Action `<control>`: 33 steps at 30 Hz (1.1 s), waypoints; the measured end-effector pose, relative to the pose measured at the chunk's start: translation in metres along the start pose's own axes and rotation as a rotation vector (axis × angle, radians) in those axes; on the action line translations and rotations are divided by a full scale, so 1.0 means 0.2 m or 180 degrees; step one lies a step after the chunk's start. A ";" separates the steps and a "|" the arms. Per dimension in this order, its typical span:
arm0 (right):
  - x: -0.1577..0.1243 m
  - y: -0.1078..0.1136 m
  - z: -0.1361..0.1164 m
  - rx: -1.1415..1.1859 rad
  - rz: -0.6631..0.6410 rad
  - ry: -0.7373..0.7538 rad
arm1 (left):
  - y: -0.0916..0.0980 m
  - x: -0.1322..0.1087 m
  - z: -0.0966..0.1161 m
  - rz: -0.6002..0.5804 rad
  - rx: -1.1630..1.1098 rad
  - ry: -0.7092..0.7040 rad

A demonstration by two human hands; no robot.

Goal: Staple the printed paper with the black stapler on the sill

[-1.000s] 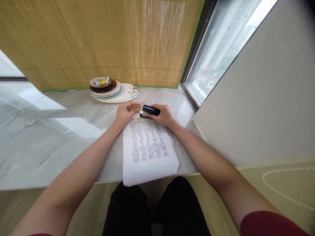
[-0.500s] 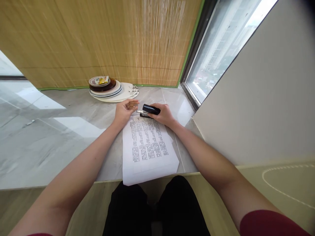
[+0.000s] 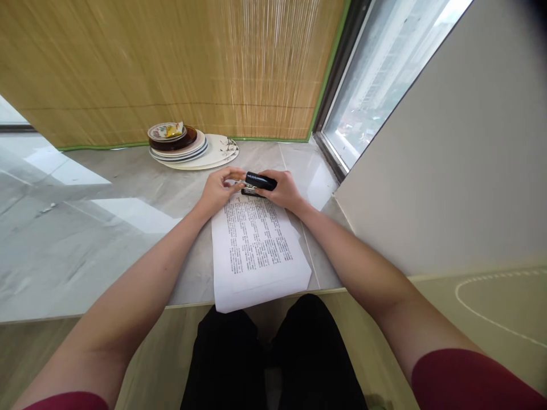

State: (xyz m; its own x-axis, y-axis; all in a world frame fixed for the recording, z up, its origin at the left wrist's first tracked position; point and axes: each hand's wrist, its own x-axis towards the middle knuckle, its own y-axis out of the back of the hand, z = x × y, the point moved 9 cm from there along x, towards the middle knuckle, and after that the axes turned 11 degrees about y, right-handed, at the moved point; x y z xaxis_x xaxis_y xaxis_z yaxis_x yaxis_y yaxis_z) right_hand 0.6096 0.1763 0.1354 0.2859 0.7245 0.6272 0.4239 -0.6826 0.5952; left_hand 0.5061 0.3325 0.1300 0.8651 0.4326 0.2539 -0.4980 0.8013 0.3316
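Note:
A black stapler (image 3: 260,183) sits at the far edge of a stack of printed paper sheets (image 3: 256,250) on the grey marble sill (image 3: 106,228). My right hand (image 3: 284,191) is wrapped round the stapler's body. My left hand (image 3: 220,191) is right beside it, its fingertips curled in a pinch at the stapler's metal front end and the top edge of the sheets. What the left fingers pinch is too small to make out.
A stack of plates (image 3: 183,147) stands at the back of the sill by the bamboo blind (image 3: 171,62). A window (image 3: 380,74) and a grey wall (image 3: 461,159) close the right side. The sheets overhang the sill's near edge above my dark-trousered legs (image 3: 273,353).
My left hand has closed from spread fingers into a pinch at the stapler's front. The camera has tilted slightly, so everything sits a little higher in view.

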 end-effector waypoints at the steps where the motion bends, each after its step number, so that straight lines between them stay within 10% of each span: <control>1: 0.00 0.00 0.00 -0.0001 0.0005 0.0005 | -0.01 0.00 0.00 -0.0045 0.0035 0.0028; 33: -0.01 0.11 0.04 0.1010 -0.0298 0.0129 | -0.05 -0.08 0.14 -0.0313 0.0401 -0.0370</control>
State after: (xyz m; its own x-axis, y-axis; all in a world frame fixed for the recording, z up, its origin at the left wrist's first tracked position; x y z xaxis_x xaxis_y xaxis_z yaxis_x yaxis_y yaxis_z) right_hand 0.6248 0.1603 0.1432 0.2013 0.7739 0.6005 0.6951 -0.5447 0.4691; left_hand 0.4949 0.3059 0.1487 0.9008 0.2984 0.3154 -0.4213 0.7761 0.4691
